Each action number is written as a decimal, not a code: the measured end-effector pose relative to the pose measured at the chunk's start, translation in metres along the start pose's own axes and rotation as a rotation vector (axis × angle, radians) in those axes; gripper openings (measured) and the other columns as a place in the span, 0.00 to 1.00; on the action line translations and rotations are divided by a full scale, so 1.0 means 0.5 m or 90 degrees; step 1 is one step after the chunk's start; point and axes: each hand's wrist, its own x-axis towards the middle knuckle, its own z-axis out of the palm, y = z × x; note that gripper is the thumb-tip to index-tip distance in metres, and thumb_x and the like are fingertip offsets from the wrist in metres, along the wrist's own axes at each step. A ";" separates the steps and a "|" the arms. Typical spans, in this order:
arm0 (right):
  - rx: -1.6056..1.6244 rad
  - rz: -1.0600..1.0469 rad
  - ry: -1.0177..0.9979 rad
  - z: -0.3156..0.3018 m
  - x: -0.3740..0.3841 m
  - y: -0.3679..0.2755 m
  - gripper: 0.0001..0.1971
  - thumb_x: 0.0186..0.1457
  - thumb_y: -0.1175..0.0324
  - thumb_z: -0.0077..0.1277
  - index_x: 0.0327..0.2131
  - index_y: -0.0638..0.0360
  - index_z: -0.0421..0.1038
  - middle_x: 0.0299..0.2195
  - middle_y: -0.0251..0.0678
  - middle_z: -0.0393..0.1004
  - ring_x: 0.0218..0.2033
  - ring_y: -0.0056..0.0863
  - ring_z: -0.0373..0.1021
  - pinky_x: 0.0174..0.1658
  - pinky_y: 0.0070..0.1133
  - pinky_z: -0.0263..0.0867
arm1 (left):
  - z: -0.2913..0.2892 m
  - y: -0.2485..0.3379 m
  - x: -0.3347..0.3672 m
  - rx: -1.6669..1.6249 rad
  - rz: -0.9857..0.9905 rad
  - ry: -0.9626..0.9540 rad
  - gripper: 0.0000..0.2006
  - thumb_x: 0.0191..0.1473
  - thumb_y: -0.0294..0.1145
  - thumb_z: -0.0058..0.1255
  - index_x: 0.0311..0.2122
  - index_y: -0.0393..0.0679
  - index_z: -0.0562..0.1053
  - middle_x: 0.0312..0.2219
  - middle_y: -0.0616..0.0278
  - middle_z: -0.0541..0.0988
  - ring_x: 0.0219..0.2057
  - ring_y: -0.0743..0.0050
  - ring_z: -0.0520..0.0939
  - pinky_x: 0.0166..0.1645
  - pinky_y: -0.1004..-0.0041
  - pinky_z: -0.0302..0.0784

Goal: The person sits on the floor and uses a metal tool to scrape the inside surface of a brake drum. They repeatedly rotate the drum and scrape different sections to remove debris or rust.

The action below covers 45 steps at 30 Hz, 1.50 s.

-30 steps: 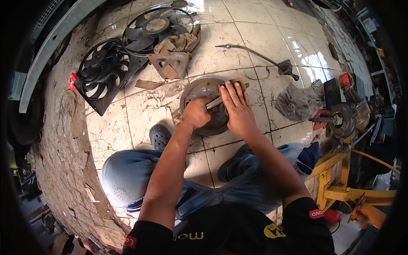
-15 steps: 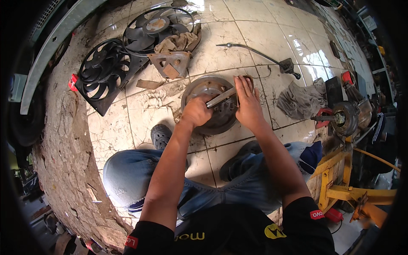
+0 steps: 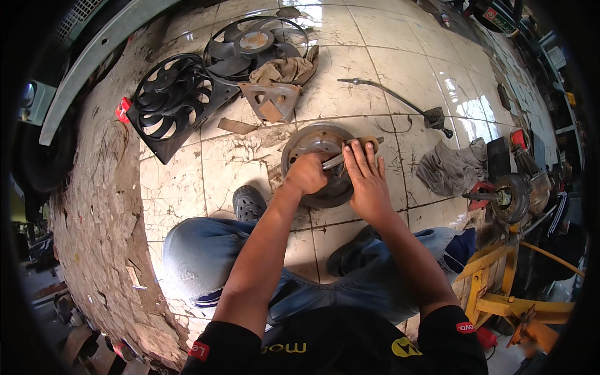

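On the tiled floor between my feet lies a round rusty metal drum (image 3: 310,139), shaped like a brake drum. My left hand (image 3: 307,174) is closed round a grey metal bar (image 3: 334,162), which slants up to the right over the drum. Flat, with fingers stretched out, my right hand (image 3: 369,181) presses across the bar's far part. A brownish piece (image 3: 370,142), its kind unclear, shows at the right fingertips. The bar's far end juts out just beyond it. My left fist hides the bar's near end.
Two black fans (image 3: 164,94) (image 3: 256,42), a rusty triangular bracket (image 3: 270,100) and a rag (image 3: 281,69) lie at the far left. Right of the drum are a gear lever with a rod (image 3: 400,100), a grey cloth (image 3: 451,165) and a yellow metal frame (image 3: 500,300).
My right hand has shifted down over the bar, its fingers now lying across it. The bar's far end has dropped lower. The whole view has shifted slightly.
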 end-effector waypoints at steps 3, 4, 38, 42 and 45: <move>-0.023 -0.018 0.014 0.006 0.004 0.008 0.42 0.50 0.83 0.49 0.70 0.45 0.53 0.72 0.33 0.48 0.73 0.44 0.43 0.69 0.53 0.41 | -0.002 0.005 0.000 -0.019 -0.020 -0.020 0.28 0.46 0.27 0.58 0.56 0.44 0.74 0.51 0.45 0.78 0.54 0.46 0.78 0.59 0.61 0.73; -0.030 -0.025 0.023 0.007 0.010 0.010 0.42 0.50 0.83 0.49 0.69 0.44 0.54 0.72 0.32 0.49 0.73 0.44 0.44 0.69 0.54 0.42 | -0.002 0.004 0.002 -0.025 -0.025 -0.029 0.27 0.46 0.26 0.58 0.56 0.41 0.74 0.52 0.45 0.78 0.54 0.46 0.77 0.59 0.61 0.72; -0.060 -0.005 -0.035 -0.009 0.060 -0.014 0.45 0.47 0.83 0.51 0.70 0.43 0.53 0.72 0.33 0.48 0.73 0.48 0.42 0.68 0.57 0.39 | -0.003 -0.014 0.001 -0.001 -0.001 -0.032 0.28 0.48 0.28 0.57 0.58 0.43 0.73 0.54 0.46 0.76 0.54 0.45 0.77 0.59 0.60 0.72; -0.085 0.010 -0.063 -0.017 0.065 -0.019 0.45 0.47 0.82 0.52 0.69 0.44 0.53 0.71 0.36 0.49 0.72 0.50 0.41 0.68 0.58 0.38 | 0.024 -0.035 0.012 0.020 0.025 -0.034 0.28 0.48 0.27 0.56 0.58 0.43 0.72 0.54 0.46 0.77 0.54 0.44 0.77 0.60 0.59 0.71; -0.084 0.010 -0.053 -0.008 0.046 -0.015 0.45 0.47 0.82 0.52 0.70 0.46 0.52 0.71 0.40 0.47 0.73 0.51 0.39 0.68 0.58 0.38 | 0.014 -0.011 0.008 0.021 0.004 -0.035 0.28 0.47 0.28 0.55 0.58 0.42 0.73 0.50 0.45 0.79 0.52 0.43 0.78 0.60 0.59 0.72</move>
